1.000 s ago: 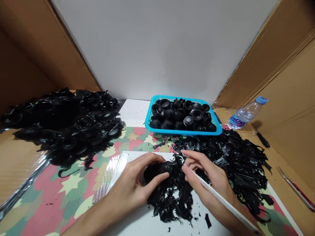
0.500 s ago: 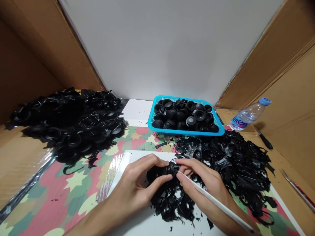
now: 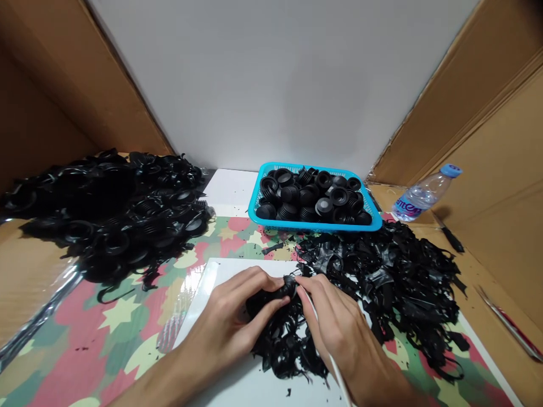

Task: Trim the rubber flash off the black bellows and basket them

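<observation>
My left hand (image 3: 237,316) is closed on a black ribbed rubber bellows (image 3: 289,285), gripped between thumb and fingers above a white board (image 3: 220,271). Close against its right end is my right hand (image 3: 339,325), fingers pinched round a slim white stick-like tool (image 3: 335,367). The tool runs back under the palm toward the lower edge; its tip is hidden by the fingers and the rubber part. Below both hands, black rubber scraps (image 3: 288,350) lie on the board.
A blue basket (image 3: 316,226) of black ribbed rubber parts stands behind the hands. Untrimmed-looking black pieces (image 3: 114,226) are heaped at left, scraps (image 3: 407,282) at right. Beyond are a water bottle (image 3: 424,195), a black-handled tool (image 3: 452,237) and red-and-silver tweezers (image 3: 509,325).
My right hand has turned, bringing the white tool to a steeper angle against the rubber bellows. The whole view has shifted slightly, so things appear a little further left.
</observation>
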{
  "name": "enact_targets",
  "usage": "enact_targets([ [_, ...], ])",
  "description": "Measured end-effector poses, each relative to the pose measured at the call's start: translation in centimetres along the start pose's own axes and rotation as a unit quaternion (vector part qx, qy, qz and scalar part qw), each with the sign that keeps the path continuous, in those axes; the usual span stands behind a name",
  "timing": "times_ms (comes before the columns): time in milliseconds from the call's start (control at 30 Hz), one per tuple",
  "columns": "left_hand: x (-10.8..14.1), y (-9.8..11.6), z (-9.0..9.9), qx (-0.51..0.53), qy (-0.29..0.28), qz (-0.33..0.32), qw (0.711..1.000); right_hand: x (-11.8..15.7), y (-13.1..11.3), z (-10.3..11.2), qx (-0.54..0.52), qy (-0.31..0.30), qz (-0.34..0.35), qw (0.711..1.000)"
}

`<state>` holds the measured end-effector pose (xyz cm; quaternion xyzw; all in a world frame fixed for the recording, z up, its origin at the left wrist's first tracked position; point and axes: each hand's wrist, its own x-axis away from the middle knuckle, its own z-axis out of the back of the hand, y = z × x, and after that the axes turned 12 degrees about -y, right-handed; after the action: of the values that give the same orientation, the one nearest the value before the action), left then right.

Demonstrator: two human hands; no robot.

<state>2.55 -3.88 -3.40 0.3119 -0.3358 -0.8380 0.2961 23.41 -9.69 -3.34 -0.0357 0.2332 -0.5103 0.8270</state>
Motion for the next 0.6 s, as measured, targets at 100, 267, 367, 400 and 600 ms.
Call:
enact_targets([
  [100,0.2,-0.3,0.0,0.013,0.004,0.006,1.0,-0.2,0.7,-0.2,0.02,0.028,-0.043,0.998],
  [267,0.3,0.4,0.8,0.032,-0.041,0.09,0.995,-0.5,3.5,1.6,0.044,0.108,-0.109,0.987],
  [367,0.0,1.2,1.2,0.065,-0.064,0.14,0.986,-0.3,4.0,2.5,-0.01,0.077,-0.102,0.992],
  [400,-0.2,1.5,1.3,0.074,-0.072,0.151,0.983,-0.3,3.9,2.7,-0.033,0.07,-0.096,0.992],
  [600,-0.7,1.6,1.7,0.089,-0.104,0.182,0.974,-0.2,2.9,3.2,-0.097,0.082,-0.07,0.989],
])
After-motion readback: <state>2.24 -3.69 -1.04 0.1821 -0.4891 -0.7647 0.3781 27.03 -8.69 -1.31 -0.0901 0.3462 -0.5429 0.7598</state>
